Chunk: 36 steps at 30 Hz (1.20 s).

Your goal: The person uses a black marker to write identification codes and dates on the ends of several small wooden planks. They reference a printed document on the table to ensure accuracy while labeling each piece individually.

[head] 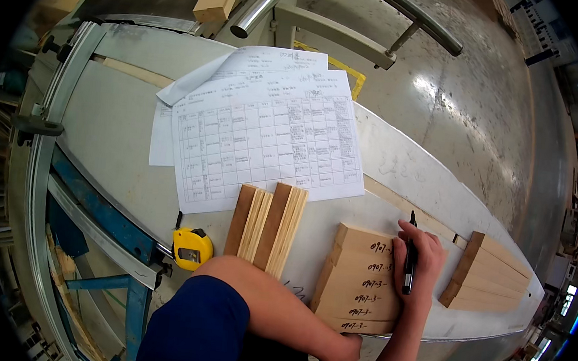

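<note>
My right hand (pixel 428 257) holds a black marker pen (pixel 409 266), its narrow end pointing away from me. The hand rests over the right side of a row of several light wooden pieces (pixel 357 287) lying side by side, each bearing handwriting in black. My left hand (pixel 349 350) is at the near end of that row, by the table's front edge. Its fingers are curled out of sight, so whether it grips anything is unclear. Two plywood strips (pixel 285 231) with brown faces lie left of the row, partly behind my left forearm.
Printed sheets (pixel 271 148) with tables and handwriting cover the middle of the pale machine table (pixel 117 96). A yellow tape measure (pixel 192 249) sits at its left edge. More wooden pieces (pixel 490 275) lie at right. Metal rails (pixel 52 85) flank the left; a tubular handle (pixel 418 20) stands beyond.
</note>
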Tool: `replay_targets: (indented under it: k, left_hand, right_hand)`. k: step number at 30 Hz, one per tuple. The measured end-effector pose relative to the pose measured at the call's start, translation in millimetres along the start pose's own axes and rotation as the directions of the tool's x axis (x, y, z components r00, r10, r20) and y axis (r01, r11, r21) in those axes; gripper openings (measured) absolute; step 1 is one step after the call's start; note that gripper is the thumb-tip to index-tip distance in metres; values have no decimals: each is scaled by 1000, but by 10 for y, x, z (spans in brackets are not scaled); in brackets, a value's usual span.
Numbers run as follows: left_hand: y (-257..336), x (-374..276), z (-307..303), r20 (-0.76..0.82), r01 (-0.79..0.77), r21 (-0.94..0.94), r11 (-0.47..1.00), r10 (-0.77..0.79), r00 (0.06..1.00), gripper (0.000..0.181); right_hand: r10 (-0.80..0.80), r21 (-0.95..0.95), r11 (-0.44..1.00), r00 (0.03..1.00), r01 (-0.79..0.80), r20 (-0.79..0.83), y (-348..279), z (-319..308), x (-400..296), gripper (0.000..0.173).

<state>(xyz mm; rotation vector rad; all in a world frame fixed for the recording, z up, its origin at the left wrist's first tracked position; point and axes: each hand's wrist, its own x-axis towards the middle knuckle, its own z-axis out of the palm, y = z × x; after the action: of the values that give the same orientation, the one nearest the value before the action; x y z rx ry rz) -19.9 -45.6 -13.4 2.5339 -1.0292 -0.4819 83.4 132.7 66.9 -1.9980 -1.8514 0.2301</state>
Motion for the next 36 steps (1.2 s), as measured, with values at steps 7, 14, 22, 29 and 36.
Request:
replay_targets:
  k: [7, 14, 22, 29, 36]
  left_hand:
    - [-72, -581, -416, -52, 20, -26, 999, -22, 998, 31]
    - [-99, -346, -302, -56, 47, -147, 988, -56, 997, 25]
    - [-44, -317, -207, -162, 62, -141, 988, -84, 983, 19]
    - [-112, -391, -279, -107, 11, -148, 989, -27, 994, 26]
    - [-123, -479, -379, -55, 65, -182, 981, -77, 996, 25]
  right_hand:
    - [-9, 35, 999, 1000, 9, 16, 25, -11, 11, 25]
    - [0, 53, 999, 999, -2, 36, 22, -1, 14, 28]
    - [237, 456, 882, 949, -120, -208, 102, -84, -212, 49]
    - [194, 678, 732, 975, -68, -112, -75, -178, -261, 55]
    - [239, 660, 737, 969, -145, -54, -289, -79, -181, 26]
